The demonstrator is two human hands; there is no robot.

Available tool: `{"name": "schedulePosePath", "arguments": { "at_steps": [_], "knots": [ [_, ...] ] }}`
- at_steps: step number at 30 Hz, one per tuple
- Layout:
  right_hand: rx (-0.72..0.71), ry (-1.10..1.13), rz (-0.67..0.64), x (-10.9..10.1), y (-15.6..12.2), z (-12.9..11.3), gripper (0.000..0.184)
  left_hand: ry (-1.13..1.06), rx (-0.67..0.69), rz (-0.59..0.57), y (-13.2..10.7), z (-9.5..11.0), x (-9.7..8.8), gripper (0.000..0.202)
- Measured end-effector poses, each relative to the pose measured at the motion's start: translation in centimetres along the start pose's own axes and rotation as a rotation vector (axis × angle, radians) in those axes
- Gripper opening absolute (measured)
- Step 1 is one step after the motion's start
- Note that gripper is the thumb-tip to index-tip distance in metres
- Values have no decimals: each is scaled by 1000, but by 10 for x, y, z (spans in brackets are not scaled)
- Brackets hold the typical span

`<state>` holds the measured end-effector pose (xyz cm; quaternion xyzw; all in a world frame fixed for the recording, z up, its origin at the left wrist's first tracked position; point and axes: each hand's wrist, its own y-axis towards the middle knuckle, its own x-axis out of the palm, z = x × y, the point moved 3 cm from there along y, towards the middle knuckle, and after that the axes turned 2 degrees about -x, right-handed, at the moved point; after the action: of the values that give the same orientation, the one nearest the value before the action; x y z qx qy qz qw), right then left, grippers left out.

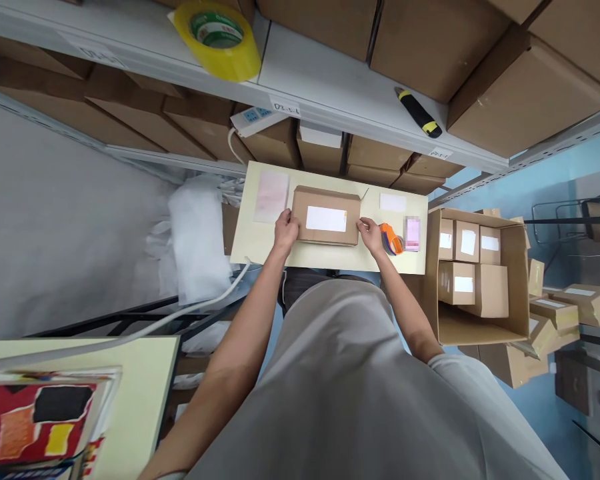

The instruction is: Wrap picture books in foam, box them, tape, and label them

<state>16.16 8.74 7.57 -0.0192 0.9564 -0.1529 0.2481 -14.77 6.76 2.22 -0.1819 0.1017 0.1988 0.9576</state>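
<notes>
A closed-looking cardboard box [326,198] lies flat near the middle of the pale table [325,256], a white label [326,219] on its top face, and from where I stand that label seems to be on already. The left hand [286,233] is clamped on the box's left end, thumb over the edge; the right hand [371,235] has its fingertips curled at the opposite end, though I can't tell whether they pinch the cardboard or merely rest against it. I'd judge the step in hand to be steadying or squaring up the labelled box. The next move, to my mind, calls for a sure hold at both ends, so that any lift or turn stays level. Just beyond the right hand sits an orange tape dispenser [392,239] (close enough for a knuckle to knock), with a pinkish rectangular item [412,233] beside it. A pinkish sheet [271,196] lies left of the box. Off the table's right end, a large open carton [483,331] holds smaller boxes [491,288], most of them showing white labels. On the shelf [320,70] above rest a yellow tape roll [245,61] and a cutter knife [419,113].
</notes>
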Motion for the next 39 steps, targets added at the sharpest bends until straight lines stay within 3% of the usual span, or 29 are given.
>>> {"name": "schedulePosePath", "arguments": {
  "at_steps": [5, 11, 15, 22, 26, 29, 31, 33, 35, 37, 39],
  "knots": [
    [64, 44, 9, 2, -1, -5, 51, -86, -189, 21, -8, 6, 2, 80],
    [-44, 109, 12, -11, -12, -14, 61, -62, -95, 15, -20, 25, -10, 96],
    [-124, 140, 19, -15, -20, -9, 63, -54, 37, -31, -33, 30, -12, 87],
    [-57, 102, -22, -12, -38, 30, 59, -51, -109, -23, -54, 2, -11, 53],
    [-43, 142, -100, -17, -52, 36, 67, -45, -43, 15, -63, 5, -18, 58],
    [-96, 175, -107, -30, -60, 26, 85, -31, 41, 34, -69, 21, -21, 65],
    [-151, 142, -19, -44, -64, 13, 90, 1, 97, 35, -72, 36, -20, 65],
    [-231, 57, 111, -60, -67, -6, 82, 41, 167, 34, -75, 51, -20, 61],
    [-336, -58, 182, -70, -67, -28, 63, 89, 238, 50, -79, 65, -20, 49],
    [-434, -162, 133, -71, -64, -49, 48, 145, 300, 78, -84, 76, -23, 31],
    [-492, -247, 15, -67, -56, -62, 44, 225, 355, 90, -92, 82, -26, 22]
  ]
}}
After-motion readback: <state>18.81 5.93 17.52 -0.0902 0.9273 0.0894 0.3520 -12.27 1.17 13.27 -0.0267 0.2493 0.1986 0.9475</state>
